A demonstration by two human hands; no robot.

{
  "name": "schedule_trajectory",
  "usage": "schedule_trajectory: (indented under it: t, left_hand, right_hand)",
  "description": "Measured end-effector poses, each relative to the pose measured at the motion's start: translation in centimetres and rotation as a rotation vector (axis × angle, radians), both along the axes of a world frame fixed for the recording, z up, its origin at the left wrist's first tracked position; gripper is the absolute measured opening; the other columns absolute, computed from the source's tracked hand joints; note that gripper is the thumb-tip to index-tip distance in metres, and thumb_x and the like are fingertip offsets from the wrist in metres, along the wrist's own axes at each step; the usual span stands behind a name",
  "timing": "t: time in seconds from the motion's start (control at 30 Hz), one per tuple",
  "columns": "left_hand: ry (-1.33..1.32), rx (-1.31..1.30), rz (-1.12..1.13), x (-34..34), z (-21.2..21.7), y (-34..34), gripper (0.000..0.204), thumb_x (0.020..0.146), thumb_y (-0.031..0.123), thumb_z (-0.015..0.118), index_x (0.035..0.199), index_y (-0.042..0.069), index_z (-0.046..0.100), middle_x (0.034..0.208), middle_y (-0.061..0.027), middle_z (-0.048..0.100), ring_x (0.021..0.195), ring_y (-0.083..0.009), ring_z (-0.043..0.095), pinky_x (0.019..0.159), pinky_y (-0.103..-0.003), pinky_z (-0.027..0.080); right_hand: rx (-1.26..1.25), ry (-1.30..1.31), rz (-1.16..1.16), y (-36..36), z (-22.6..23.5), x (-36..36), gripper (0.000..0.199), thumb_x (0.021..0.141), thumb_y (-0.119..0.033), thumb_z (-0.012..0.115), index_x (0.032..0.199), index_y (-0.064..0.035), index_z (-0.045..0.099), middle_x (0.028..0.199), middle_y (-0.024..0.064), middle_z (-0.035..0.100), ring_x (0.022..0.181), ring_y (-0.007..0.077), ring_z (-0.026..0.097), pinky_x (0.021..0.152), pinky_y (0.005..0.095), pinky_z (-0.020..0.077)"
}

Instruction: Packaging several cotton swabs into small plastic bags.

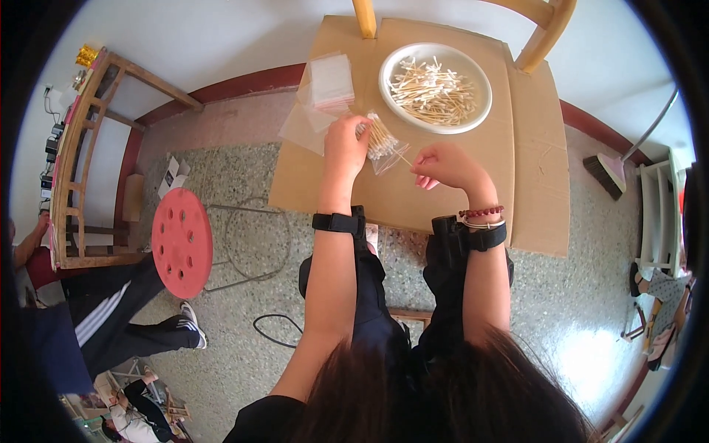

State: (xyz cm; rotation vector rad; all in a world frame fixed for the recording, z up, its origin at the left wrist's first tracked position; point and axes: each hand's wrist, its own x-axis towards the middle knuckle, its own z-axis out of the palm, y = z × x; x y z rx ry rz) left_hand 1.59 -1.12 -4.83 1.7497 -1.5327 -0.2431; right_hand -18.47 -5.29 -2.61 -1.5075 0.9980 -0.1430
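Note:
My left hand (345, 144) is closed at the upper left edge of a small clear plastic bag (385, 162), its fingertips partly hidden. Inside that bag lies a bundle of cotton swabs (379, 139) with white tips and pale wooden sticks. Just right of the bag, my right hand (442, 164) pinches a single thin cotton swab (405, 157) that points toward the bag. Beyond the hands stands a round white bowl (483, 111) heaped with loose cotton swabs (432, 92). A stack of flat clear bags (331, 81) lies to the left of it.
Cardboard (473, 193) covers the work surface, with wooden chair parts (545, 37) behind it. A red round stool (182, 244) stands at left, near a person's leg (148, 336) and a wooden table (96, 260). A broom (607, 173) leans at right.

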Motion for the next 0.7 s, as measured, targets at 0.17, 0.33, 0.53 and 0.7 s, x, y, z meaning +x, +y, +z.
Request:
schedule_trajectory:
  t: [0.17,0.33,0.53,0.7]
  left_hand:
    - [0.027,0.033,0.008,0.6,-0.3,0.1,0.016,0.075,0.008,0.062,0.091,0.002,0.063,0.093,-0.0180,0.062,0.092,-0.0323,0.057,0.081,-0.036,0.044]
    - [0.021,0.036,-0.003,0.6,-0.4,0.2,0.018,0.074,0.007,0.063,0.092,0.002,0.063,0.095,-0.0175,0.062,0.093,-0.0321,0.057,0.082,-0.035,0.044]
    - [0.032,0.056,-0.032,0.4,-0.1,0.2,0.022,0.072,0.005,0.064,0.094,0.003,0.062,0.097,-0.0174,0.061,0.094,-0.0321,0.057,0.083,-0.036,0.044]
    - [0.019,0.068,-0.041,0.7,0.1,0.4,0.024,0.071,0.004,0.064,0.094,0.002,0.062,0.098,-0.0176,0.061,0.094,-0.0322,0.057,0.083,-0.036,0.044]
  right_hand:
    - [-0.021,0.000,0.013,0.1,0.0,1.1,0.016,0.083,-0.011,0.058,0.081,0.0044,0.060,0.069,0.0112,0.064,0.061,0.0151,0.062,0.057,0.0248,0.0519]
    - [-0.058,-0.003,0.000,0.1,-0.2,1.5,0.016,0.083,-0.012,0.058,0.080,0.0040,0.061,0.069,0.0112,0.064,0.061,0.0152,0.063,0.057,0.0246,0.0519]
    - [-0.115,-0.058,-0.070,0.3,-0.8,2.3,0.016,0.081,-0.011,0.060,0.079,0.0049,0.059,0.068,0.0114,0.064,0.061,0.0146,0.063,0.056,0.0240,0.0518]
    - [-0.190,-0.156,-0.251,1.1,-0.7,3.5,0.018,0.073,-0.004,0.065,0.082,0.0056,0.053,0.059,0.0114,0.061,0.053,0.0145,0.062,0.048,0.0240,0.0493]
